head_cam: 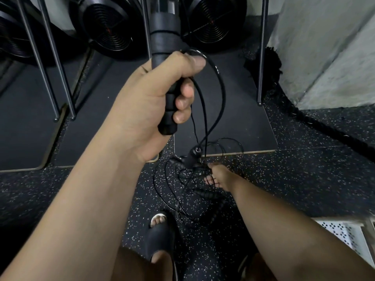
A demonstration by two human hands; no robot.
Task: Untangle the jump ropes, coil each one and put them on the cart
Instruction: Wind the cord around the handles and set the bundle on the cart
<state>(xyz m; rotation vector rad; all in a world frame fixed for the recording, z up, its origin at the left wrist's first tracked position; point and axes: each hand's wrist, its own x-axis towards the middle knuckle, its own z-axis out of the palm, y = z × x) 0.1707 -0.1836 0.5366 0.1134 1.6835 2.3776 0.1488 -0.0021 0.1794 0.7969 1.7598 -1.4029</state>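
- The left hand (158,94) fills the middle of the view, its fingers and thumb wrapped tight round a black foam handle (162,43) that stands nearly upright and runs out of view at 12 o'clock.
- The thumb lies across a loop of thin black cord (220,92), which arcs out toward 2 o'clock and then drops to the floor.
- The right hand (218,175) is well apart from the left, lower and farther from the camera at about 5 o'clock, with its fingers (209,180) closed on strands of the tangled jump ropes (178,191).
- A second handle (191,157) sticks up out of the tangle just beside the right hand, at its 10 o'clock.
- The ropes lie in loose, crossing loops on the speckled rubber floor (304,179), partly over the edge of a dark mat (233,118); ribbed black pieces lie among them.
- At 6 o'clock a foot in a black sandal (160,230) stands just beside the loops.
- Black weight plates (109,23) and metal rack legs (261,57) stand along 12 o'clock.
- A thick braided rope (304,116) trails past a grey wall (324,47) at 2 o'clock.
- A white perforated panel (345,234) shows at 4 o'clock.
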